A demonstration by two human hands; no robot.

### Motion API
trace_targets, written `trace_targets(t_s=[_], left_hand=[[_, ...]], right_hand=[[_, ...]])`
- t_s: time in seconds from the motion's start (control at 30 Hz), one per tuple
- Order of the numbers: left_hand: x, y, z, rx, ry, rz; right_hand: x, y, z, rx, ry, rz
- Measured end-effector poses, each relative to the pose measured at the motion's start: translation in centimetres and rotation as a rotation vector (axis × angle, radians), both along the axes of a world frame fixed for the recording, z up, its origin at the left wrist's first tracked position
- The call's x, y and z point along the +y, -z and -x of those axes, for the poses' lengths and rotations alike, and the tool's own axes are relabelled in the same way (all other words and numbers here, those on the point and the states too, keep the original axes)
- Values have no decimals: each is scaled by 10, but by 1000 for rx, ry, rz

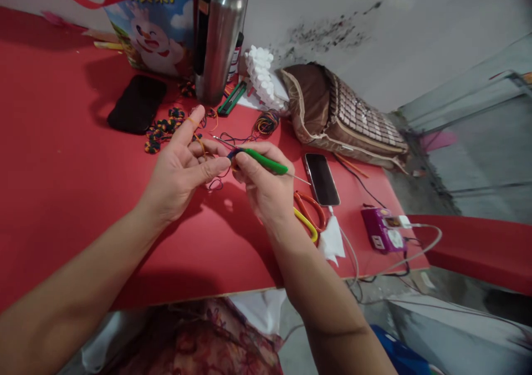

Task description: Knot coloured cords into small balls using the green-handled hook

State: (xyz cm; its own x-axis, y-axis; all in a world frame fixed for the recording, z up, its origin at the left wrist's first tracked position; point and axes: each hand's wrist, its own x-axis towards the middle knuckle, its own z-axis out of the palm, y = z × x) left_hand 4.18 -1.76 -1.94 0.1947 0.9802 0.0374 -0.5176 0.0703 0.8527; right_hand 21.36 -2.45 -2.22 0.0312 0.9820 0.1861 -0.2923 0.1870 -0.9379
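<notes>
Over the red table, my right hand is closed around a crochet hook with a green handle, its metal tip pointing left. My left hand pinches a small dark piece of yarn work between thumb and fingers, and its index finger is raised with orange yarn running over it. The two hands nearly meet at this piece. Behind my left hand lie dark and orange crocheted pieces. A small ball of multicolored yarn rests beyond my right hand.
At the back stand a steel bottle and a printed bag, near a green cutter. A black phone lies left. On the right are another phone, scissors, a purple box, cables and a brown cushion.
</notes>
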Motion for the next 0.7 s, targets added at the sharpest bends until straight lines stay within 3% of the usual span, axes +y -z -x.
trace_targets(t_s=[0.17,0.3,0.5,0.7], left_hand=[[-1,-3,-6,-33,-73,63],[-3,-8,-7,-56,-92,75],[-5,-14,-4,-82,-53,132],[-5,-12,-5,-102,-20,165]], right_hand=[[1,4,-1,-128,15,-158],[-1,-3,-5,-194,-58,-159],[-10,-14,-10,-419,80,-249],[-16,-9,-6,-380,92,-255]])
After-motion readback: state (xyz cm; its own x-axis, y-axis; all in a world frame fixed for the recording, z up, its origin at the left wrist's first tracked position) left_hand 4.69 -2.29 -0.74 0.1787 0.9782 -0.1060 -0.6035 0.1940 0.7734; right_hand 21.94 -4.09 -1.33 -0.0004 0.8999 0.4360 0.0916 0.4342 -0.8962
